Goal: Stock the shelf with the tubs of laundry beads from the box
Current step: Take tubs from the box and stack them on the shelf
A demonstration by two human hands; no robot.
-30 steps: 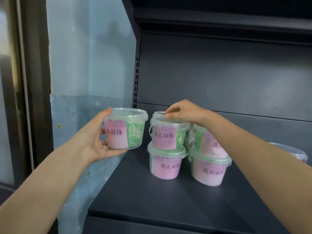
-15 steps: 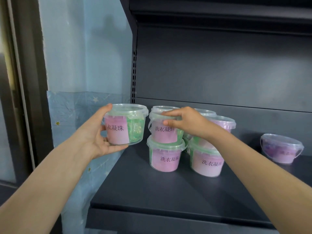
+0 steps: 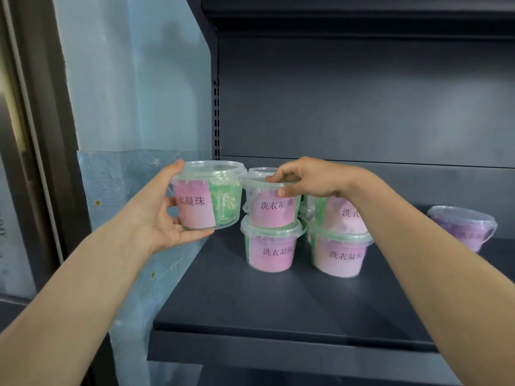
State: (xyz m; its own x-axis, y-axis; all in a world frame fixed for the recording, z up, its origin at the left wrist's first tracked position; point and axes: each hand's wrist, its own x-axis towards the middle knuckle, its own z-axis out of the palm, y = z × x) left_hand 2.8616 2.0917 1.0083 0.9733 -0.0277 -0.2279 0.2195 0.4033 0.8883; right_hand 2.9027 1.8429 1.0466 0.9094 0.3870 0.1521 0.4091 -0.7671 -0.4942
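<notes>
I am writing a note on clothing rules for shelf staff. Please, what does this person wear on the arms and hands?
Nothing that shows. The left forearm and the right forearm are bare to the picture's edge, with no sleeve in view. The left hand and the right hand show no gloves, rings, watch or bracelet.

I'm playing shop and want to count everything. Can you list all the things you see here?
held tub: one, clear, pink label, green beads, in the air left of the stacks
stacked tubs: four in two front stacks, at least one behind, clear with pink labels, left part of shelf
purple tub: one, purplish, far right on shelf
shelf: one, dark grey
starry paper: one sheet, blue, left wall
left hand: grips the held tub
right hand: grips the rim of the top left tub
</notes>
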